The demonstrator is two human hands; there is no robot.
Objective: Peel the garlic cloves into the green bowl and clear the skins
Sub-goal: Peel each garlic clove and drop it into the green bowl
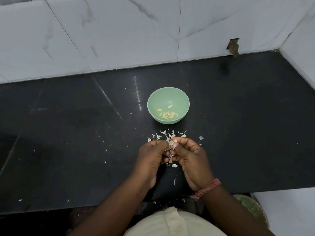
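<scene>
Centrally on a black countertop [68,133] stands a small green bowl [154,99], upright, holding a loose cluster of peeled garlic cloves [167,114] — pale yellow, curved, gathered toward the near side of its floor, with one lying slightly apart toward the bowl's middle. Just in front of the bowl, a person's two hands meet above the counter. The left hand [150,156] has its fingers curled inward, and the right hand [191,156] mirrors it, thumb and forefinger pinched; between them both hands grasp a ragged clump of garlic skins [171,144], papery and off-white, with a faint pink tinge at one edge. Whether a clove lies inside that clump cannot be told. More scattered skins [163,132] lie on the counter between the hands and the bowl — curled white flakes, some just beside the fingertips, others near the bowl's base — and further flecks trail toward the counter's near edge and off to the left. A pink thread band [208,187] circles the right wrist. Behind the counter rises a white marble-patterned tiled wall [102,40], with a small dark notch [233,46] in it at the counter line to the right.
</scene>
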